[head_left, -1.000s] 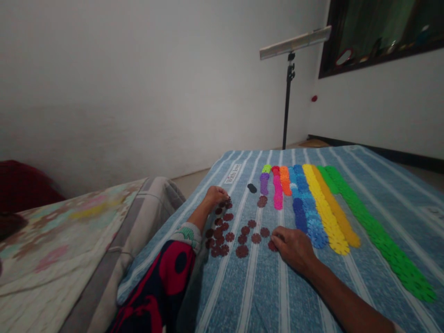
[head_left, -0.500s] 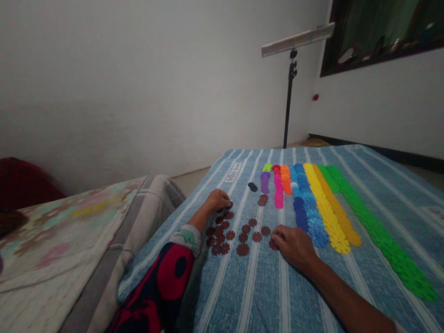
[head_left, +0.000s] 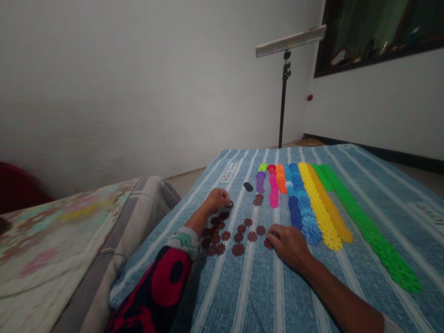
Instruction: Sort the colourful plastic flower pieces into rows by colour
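Observation:
My left hand (head_left: 218, 200) is closed in a pinch on a brown disc with a scalloped edge, a flower-like piece, at the far end of a loose pile of brown discs (head_left: 220, 249). My right hand (head_left: 291, 243) rests low over the cloth, thumb and fingers pinched on another brown disc (head_left: 267, 243). More single brown discs (head_left: 252, 236) lie scattered between the two hands. A short overlapped pair of brown discs (head_left: 258, 200) sits farther off, below a purple strip (head_left: 260, 182).
Overlapping discs form coloured rows: pink (head_left: 274, 192), orange (head_left: 281, 179), blue (head_left: 308, 217), yellow (head_left: 317, 203) and a long green one (head_left: 371, 229). Black discs (head_left: 248, 187) lie left of them on the striped cloth (head_left: 263, 296). A patterned bed cover (head_left: 69, 240) is at left; a stand (head_left: 282, 101) rises behind.
The view has turned slightly right, so everything sits a little farther left. My left hand's disc shows slightly more clearly at its fingertips. My right hand stays at its disc.

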The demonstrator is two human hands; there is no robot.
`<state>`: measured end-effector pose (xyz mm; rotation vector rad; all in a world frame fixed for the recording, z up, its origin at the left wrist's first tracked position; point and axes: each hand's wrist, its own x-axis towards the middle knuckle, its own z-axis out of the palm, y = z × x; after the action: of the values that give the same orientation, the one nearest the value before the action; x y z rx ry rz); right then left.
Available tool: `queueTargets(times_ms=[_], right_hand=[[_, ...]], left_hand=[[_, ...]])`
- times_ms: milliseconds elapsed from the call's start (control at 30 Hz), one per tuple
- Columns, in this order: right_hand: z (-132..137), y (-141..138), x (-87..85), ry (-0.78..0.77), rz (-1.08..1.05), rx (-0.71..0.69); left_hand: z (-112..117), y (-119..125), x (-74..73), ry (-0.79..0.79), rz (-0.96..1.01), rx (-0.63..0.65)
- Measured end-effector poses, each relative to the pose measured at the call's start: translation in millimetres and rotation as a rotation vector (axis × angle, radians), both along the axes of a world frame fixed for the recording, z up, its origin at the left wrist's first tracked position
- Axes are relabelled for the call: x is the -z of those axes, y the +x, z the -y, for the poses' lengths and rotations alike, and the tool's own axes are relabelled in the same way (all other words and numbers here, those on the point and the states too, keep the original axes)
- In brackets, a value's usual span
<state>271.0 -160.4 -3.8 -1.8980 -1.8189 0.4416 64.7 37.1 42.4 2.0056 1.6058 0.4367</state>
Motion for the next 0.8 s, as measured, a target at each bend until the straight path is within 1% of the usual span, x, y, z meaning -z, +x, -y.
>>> queueTargets(times_ms=[100,167,233,367,433,533,700,800], right_hand=[[0.1,-0.2,-1.1,-0.008,-0.001,0.010],[0.0,-0.3,-2.3,-0.015,-0.004,0.014],[0.0,-0.4,-3.5,-0.021,-0.011,0.011],[-0.3,-0.5,-4.3,-0.028,-0.016,0.009],[-0.6,-0.6,-4.0,-0.026,-0.014,0.012],[-1.0,-0.7,-3.3,-0.022,-0.021,0.007],[-0.9,-1.1,-2.8,-0.014,-0.008,0.012],[-0.4,-1.4,-3.2,-0.010,-0.006,0.016]], left_hand=[[4.9,20.0,4.4,-0.055,0.217,0.069],[8.4,37.1,8.2,-0.108,0.290,0.120],[11.4,53.9,12.0,-0.122,0.318,0.153],[13.4,77.0,18.4,-0.062,0.308,0.192],[12.2,81.6,20.5,-0.007,0.249,0.187],[9.5,80.8,21.9,0.067,0.163,0.145],[11.5,74.6,22.5,0.098,0.100,0.125],[16.4,77.7,23.8,0.105,0.030,0.129]])
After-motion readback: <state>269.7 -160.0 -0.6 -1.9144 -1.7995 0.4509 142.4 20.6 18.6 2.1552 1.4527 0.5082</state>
